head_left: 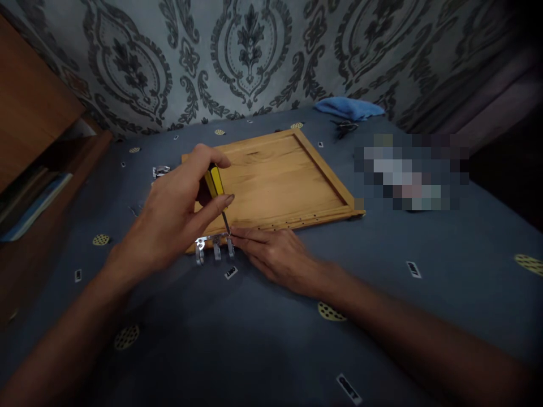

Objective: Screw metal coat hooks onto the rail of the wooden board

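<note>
My left hand [173, 209] is wrapped round the yellow and black handle of a screwdriver [216, 181]. Its shaft slants down to the right end of a metal hook rail [217, 250], which lies along the near edge of a framed wooden panel [271, 178]. Several curved hooks hang from the rail toward me. The fingers of my right hand [280, 255] are pressed together at the rail's right end, right beside the screwdriver tip. Whether a screw sits under the tip is too small to make out. Small dark holes dot the frame's near edge.
Another shiny metal piece [161, 171] lies beyond my left hand. At the back are a blue cloth [350, 107] and a dark tangled item [345, 129]. A blurred-out patch [407, 172] covers something at right. A wooden shelf unit [38, 113] stands at left, against a patterned wall [250, 51].
</note>
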The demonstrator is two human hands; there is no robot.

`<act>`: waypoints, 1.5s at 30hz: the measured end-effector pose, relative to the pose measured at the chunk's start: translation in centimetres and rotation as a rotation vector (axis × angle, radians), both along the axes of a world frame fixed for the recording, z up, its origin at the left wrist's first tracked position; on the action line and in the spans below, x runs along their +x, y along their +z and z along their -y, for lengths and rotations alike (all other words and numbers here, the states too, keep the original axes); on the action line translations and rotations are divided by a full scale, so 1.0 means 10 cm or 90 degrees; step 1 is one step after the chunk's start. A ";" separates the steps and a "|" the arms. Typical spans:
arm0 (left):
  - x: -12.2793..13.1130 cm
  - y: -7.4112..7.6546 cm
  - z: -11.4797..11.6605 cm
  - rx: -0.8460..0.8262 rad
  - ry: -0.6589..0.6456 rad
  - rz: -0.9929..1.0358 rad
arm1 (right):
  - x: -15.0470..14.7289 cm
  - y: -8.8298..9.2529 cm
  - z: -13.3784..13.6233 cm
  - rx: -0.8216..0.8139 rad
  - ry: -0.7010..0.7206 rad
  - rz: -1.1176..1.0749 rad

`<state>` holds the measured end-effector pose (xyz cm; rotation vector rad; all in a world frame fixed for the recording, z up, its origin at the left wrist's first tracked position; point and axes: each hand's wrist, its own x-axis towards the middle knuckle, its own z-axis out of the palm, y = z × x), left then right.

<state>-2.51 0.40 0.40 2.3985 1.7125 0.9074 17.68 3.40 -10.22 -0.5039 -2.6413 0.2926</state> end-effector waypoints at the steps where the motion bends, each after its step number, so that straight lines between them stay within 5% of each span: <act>1: -0.01 0.01 0.00 -0.005 0.002 0.006 | 0.00 0.00 0.00 0.000 -0.001 -0.002; 12: 0.00 -0.01 0.00 -0.009 0.016 0.029 | 0.00 -0.01 0.00 0.005 -0.002 0.001; 19: -0.04 0.03 0.02 -0.053 -0.045 0.085 | 0.01 -0.02 -0.01 0.022 -0.002 -0.005; 25: 0.01 0.00 0.02 -0.025 0.012 0.039 | 0.00 -0.01 -0.01 0.009 0.000 -0.012; 34: -0.06 0.04 0.03 -0.051 -0.048 0.150 | 0.00 -0.01 0.00 0.014 -0.014 -0.007; 45: -0.01 0.04 0.04 -0.042 -0.017 0.096 | 0.00 -0.02 0.00 0.003 -0.011 0.000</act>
